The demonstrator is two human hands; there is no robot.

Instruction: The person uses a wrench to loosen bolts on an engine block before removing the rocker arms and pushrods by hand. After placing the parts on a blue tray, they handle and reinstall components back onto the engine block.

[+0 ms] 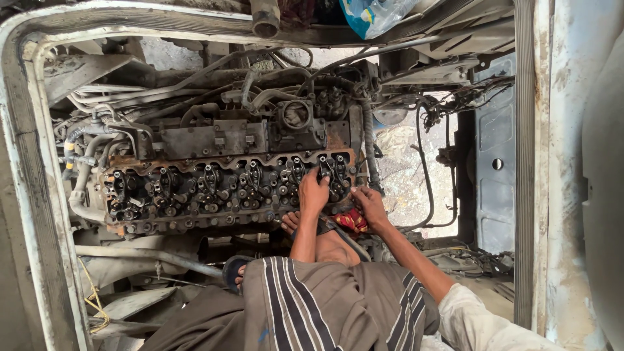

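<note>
A person crouches over an exposed engine (221,188) set inside a worn, pale-painted vehicle frame (26,130), both bare hands working at the engine's right end. The left hand (313,192) rests on the last set of rocker arms (331,174) at that end, fingers curled down together over the oily metal; whether they pinch a part cannot be told. The right hand (368,200) sits just beside it at the engine's near right corner, fingers bent and close together, pressed against the edge of the head; what they grip, if anything, is hidden. Just below the two hands lies a red cloth (351,221), touching the right wrist.

The row of rocker arms and valve springs runs the length of the open engine top, dark with grease. Grey hoses and cables (195,91) tangle along the far side. A sandalled foot (235,272) shows under the person's striped brown garment (312,305), near the engine's near edge. A blue plastic bag (374,14) hangs at the upper edge of the frame.
</note>
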